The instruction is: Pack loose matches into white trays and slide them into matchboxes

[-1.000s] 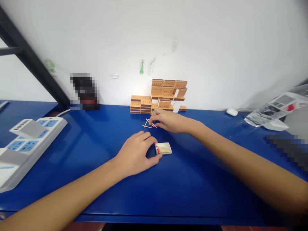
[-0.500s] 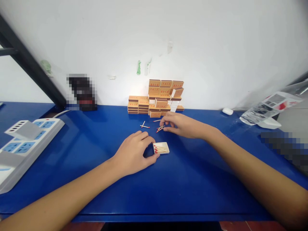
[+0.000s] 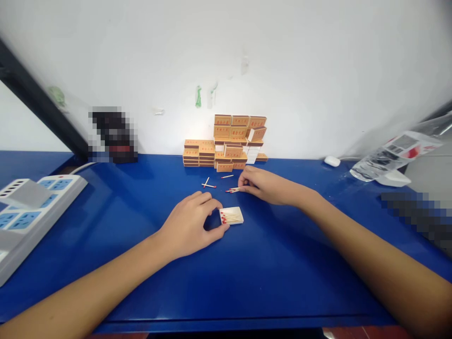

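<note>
My left hand (image 3: pixel 192 226) rests on the table with thumb and index finger closed on the left end of a white matchbox tray (image 3: pixel 237 212). Several red-tipped matches lie inside the tray, heads toward that hand. Farther back, my right hand (image 3: pixel 259 182) pinches the tail ends of a few matches (image 3: pixel 233 189), whose red heads point left. Two crossed matches (image 3: pixel 208 184) lie on the table left of these. Another single match (image 3: pixel 227 176) lies just in front of the stacked boxes.
Stacked matchboxes (image 3: pixel 231 134) stand against the wall at the back of the blue table (image 3: pixel 275 273). A power strip (image 3: pixel 52 197) is at left. A pixelated dark object (image 3: pixel 116 136), a small white case (image 3: pixel 332 161) and a clear plastic package (image 3: pixel 388 155) are also there.
My right thumb and fingers have closed on the loose matches, which now lie more evenly in line. My left hand still holds the tray. The whole view has shifted slightly.
</note>
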A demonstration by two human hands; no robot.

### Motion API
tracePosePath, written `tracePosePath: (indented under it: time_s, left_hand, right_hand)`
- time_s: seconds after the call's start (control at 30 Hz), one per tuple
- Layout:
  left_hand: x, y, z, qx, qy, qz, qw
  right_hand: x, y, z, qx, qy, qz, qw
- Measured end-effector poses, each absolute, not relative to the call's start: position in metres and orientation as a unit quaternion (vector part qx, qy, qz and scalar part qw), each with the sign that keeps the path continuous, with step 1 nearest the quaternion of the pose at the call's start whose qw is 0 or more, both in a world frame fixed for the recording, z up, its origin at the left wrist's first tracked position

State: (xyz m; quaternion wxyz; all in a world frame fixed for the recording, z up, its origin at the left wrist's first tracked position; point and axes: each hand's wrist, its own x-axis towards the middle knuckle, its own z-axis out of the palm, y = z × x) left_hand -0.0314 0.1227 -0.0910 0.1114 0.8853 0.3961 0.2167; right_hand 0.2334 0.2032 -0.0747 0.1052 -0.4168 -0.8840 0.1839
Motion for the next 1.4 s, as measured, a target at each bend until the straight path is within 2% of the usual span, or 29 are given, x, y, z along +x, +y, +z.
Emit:
tracePosePath:
  time_s: [0.37, 0.6, 1.07, 1.27, 1.4]
  left_hand:
    - [-0.032, 0.125, -0.093, 0.881, 0.399, 0.232, 0.103]
    - [-0.030, 0.125, -0.092, 0.886, 0.387, 0.237, 0.097]
    - [-0.031, 0.124, -0.092, 0.888, 0.388, 0.227, 0.092]
    - [-0.031, 0.125, -0.090, 0.887, 0.383, 0.241, 0.094]
    - [-0.031, 0.124, -0.091, 0.886, 0.384, 0.241, 0.093]
  right_hand:
    - [0.232, 0.156, -0.054, -0.402, -0.885, 0.209, 0.110]
    - [0.201, 0.132, -0.056, -0.383, -0.908, 0.147, 0.083]
    - [0.205, 0.130, -0.052, -0.401, -0.903, 0.127, 0.093]
    - [0.218, 0.144, -0.052, -0.447, -0.880, 0.097, 0.126]
    - [0.227, 0.157, -0.062, -0.473, -0.868, 0.122, 0.094]
